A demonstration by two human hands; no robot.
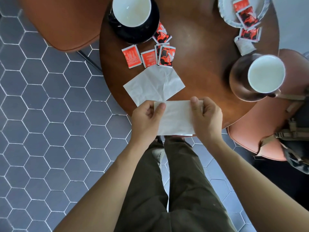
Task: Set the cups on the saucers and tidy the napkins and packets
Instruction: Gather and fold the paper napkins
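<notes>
Both hands, left hand (147, 117) and right hand (206, 114), pinch a folded napkin (175, 118) by its upper corners, long side running hand to hand. Just beyond lies an open napkin (153, 83), then red packets (148, 56). Farther left and right, white cups (132, 10) stand empty on dark saucers (237, 81).

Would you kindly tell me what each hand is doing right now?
Left hand: closed on the left edge of the folded napkin.
Right hand: closed on the napkin's right edge.
</notes>
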